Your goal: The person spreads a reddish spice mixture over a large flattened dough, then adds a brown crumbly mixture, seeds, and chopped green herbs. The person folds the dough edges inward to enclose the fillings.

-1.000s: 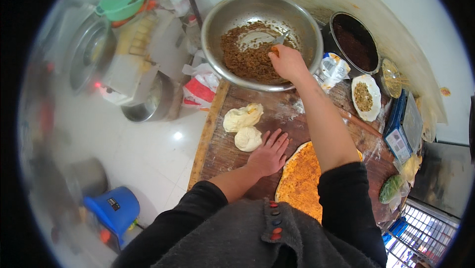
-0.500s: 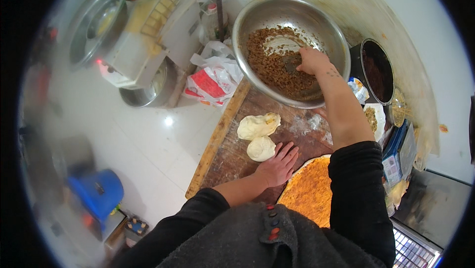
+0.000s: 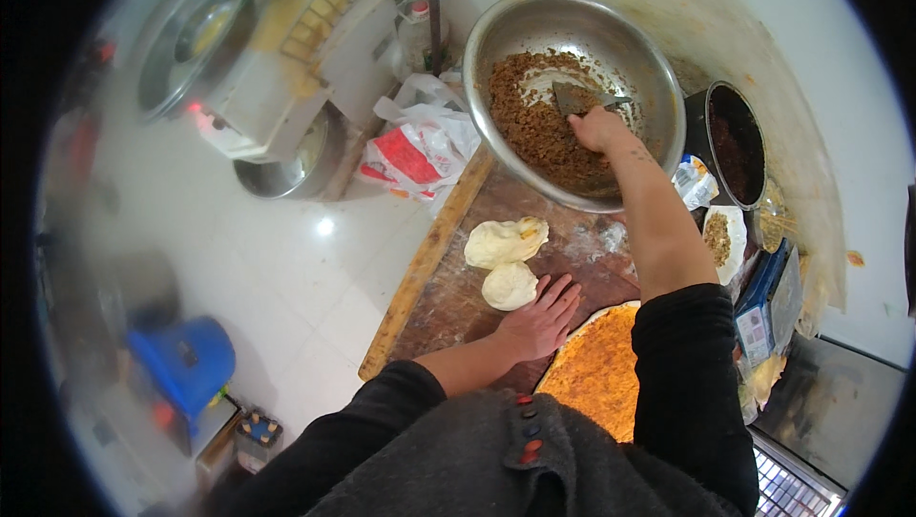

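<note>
My right hand (image 3: 602, 129) is inside a big steel bowl (image 3: 485, 131), closed on a flat grey metal scraper (image 3: 572, 97). Brown crumbly filling (image 3: 534, 135) covers much of the bowl's bottom; shiny metal shows where it is scraped thin. My left hand (image 3: 540, 324) lies flat on the wooden board (image 3: 429, 312), fingers spread, holding nothing. Its fingertips are close beside a round dough ball (image 3: 510, 286), which touches a longer dough lump (image 3: 501, 242). Partly behind my right sleeve, a flat sheet of dough (image 3: 593, 364) carries an orange-brown spread.
Right of the bowl stand a dark pot (image 3: 737, 145), a white dish of chopped bits (image 3: 727, 236) and a blue scale (image 3: 763, 293). Left lie a red-and-white plastic bag (image 3: 420, 150) and a white machine (image 3: 277, 102). A blue bucket (image 3: 186, 364) is on the floor.
My right hand has moved slightly down in the bowl, and the scraper now shows above it against the bare metal. My left hand stays flat in place.
</note>
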Motion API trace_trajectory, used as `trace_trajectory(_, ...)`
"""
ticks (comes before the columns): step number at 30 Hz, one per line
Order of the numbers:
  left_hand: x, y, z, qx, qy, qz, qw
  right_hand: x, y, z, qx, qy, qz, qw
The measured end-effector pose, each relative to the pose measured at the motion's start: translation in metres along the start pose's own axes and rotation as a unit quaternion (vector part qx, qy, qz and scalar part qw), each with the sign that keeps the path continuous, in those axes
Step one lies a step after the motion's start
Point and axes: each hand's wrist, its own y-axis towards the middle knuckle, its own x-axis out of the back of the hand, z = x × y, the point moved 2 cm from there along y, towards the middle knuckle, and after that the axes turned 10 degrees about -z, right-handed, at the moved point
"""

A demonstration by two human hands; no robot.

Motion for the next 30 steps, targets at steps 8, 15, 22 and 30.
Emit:
trace_trajectory(8, 0.001, 0.001, -0.001, 0.001, -0.010, -0.026, 1.000, -0.017, -0.035, 0.075, 0.183, 0.034, -0.073, 0.980)
trace_trajectory(15, 0.001, 0.001, -0.001, 0.009, -0.019, -0.036, 0.999, -0.030, -0.026, 0.080, 0.327, -0.013, -0.080, 0.941)
trace_trajectory(22, -0.005, -0.004, 0.002, -0.001, 0.018, 0.021, 1.000, -0.033, -0.052, 0.040, 0.318, -0.047, -0.002, 0.947)
trace_trajectory(30, 0.012, 0.046, -0.016, 0.442, -0.516, -0.097, 0.727, -0.044, -0.092, -0.004, 0.306, -0.004, 0.010, 0.952)
